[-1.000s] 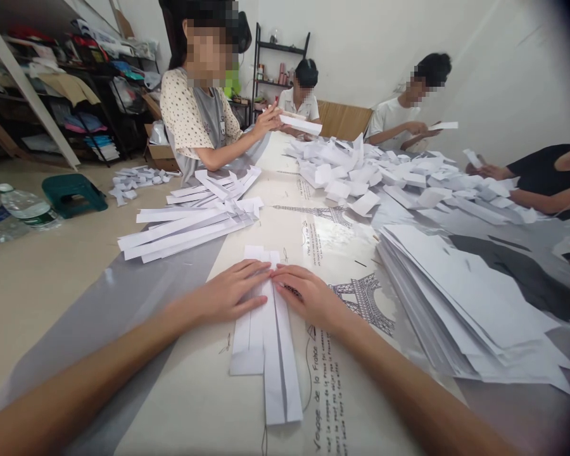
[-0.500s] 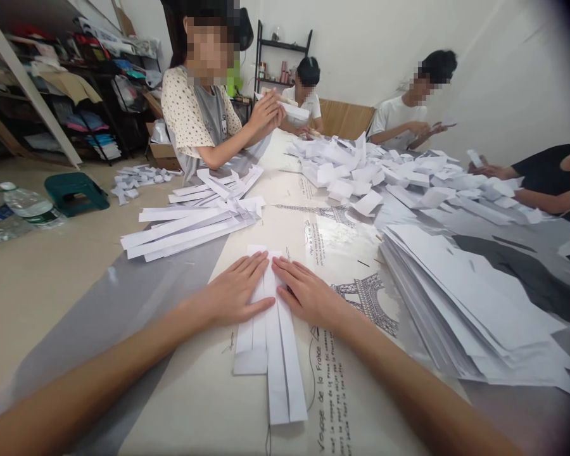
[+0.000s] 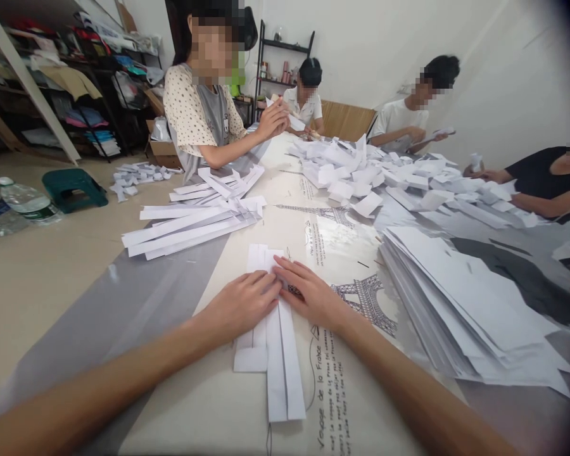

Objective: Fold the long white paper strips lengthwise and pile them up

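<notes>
Two folded white paper strips lie overlapping lengthwise in front of me on the table: a left folded strip (image 3: 250, 359) and a longer right folded strip (image 3: 285, 386) partly over it. My left hand (image 3: 251, 297) has its fingers curled and pressed together with the thumb at the right strip's fold; the exact grip is partly hidden. Stretched fingers of my right hand (image 3: 308, 291) lie along the right edge of that strip, their tips almost meeting my left hand.
Long folded strips (image 3: 194, 228) are piled at the left. A stack of paper sheets (image 3: 470, 304) lies to the right, and a large heap of folded paper pieces (image 3: 361, 171) is farther back. Several people sit around the table (image 3: 190, 392), handling paper. A green stool (image 3: 75, 189) stands on the floor.
My left hand has gone from lying flat across the strips to curled fingers, slightly nearer to me at the fold. My right hand stays almost in place.
</notes>
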Available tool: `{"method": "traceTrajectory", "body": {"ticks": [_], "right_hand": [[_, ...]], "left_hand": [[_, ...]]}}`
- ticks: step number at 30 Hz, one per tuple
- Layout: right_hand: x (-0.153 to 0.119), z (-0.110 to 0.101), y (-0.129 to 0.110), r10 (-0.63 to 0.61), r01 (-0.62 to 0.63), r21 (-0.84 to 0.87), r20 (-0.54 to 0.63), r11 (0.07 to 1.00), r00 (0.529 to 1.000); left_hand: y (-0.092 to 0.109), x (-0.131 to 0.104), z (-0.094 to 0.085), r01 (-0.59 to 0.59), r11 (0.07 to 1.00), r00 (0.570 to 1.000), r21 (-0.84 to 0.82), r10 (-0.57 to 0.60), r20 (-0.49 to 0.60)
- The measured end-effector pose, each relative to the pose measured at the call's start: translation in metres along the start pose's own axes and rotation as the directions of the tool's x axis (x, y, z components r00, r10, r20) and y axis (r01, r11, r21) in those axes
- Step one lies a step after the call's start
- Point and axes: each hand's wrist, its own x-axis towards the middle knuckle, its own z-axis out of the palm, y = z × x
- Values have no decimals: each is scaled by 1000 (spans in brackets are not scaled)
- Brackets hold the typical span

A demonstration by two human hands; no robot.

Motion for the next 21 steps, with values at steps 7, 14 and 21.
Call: {"method": "traceTrajectory", "body": {"ticks": [7,14,21], "right_hand": [[-27,-41,-37,-282,283,7,63,959,957],[-70,-36,-70,-435,451,-137,134,882,891],[-66,-27,-78,-524,524,-300,89,797,847]], "left_hand": [[-17,-5,2,80,981,997,-179,-78,19],[-22,-9,4,124,965,990,-233,-104,94],[-19,-5,6,152,962,988,-225,-141,65]]}}
